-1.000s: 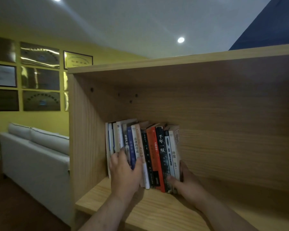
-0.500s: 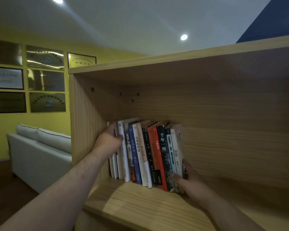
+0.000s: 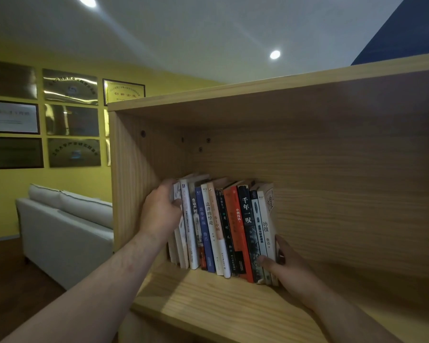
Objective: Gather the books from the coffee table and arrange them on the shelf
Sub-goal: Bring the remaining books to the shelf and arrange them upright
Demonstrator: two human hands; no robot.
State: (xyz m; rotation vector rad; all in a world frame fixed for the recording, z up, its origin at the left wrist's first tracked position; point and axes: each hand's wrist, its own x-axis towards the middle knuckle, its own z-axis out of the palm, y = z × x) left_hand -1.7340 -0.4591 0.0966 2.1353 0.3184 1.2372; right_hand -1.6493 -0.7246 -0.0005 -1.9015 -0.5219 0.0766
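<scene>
Several books (image 3: 223, 226) stand upright in a row on the wooden shelf (image 3: 208, 300), leaning slightly, close to its left wall. My left hand (image 3: 160, 214) grips the upper left end of the row, fingers curled round the leftmost white books. My right hand (image 3: 286, 267) holds the lower right end, thumb on the spines and fingers flat against the cover of the last white book. The row sits squeezed between both hands.
The shelf's left side panel (image 3: 131, 184) stands right beside my left hand. To the right of the books the shelf board and back panel (image 3: 344, 194) run on. A white sofa (image 3: 65, 233) and framed plaques (image 3: 70, 120) on a yellow wall lie to the left.
My left hand rose from the front of the spines to the upper left end of the row. The books stand closer together and straighter. My right hand stayed at the right end.
</scene>
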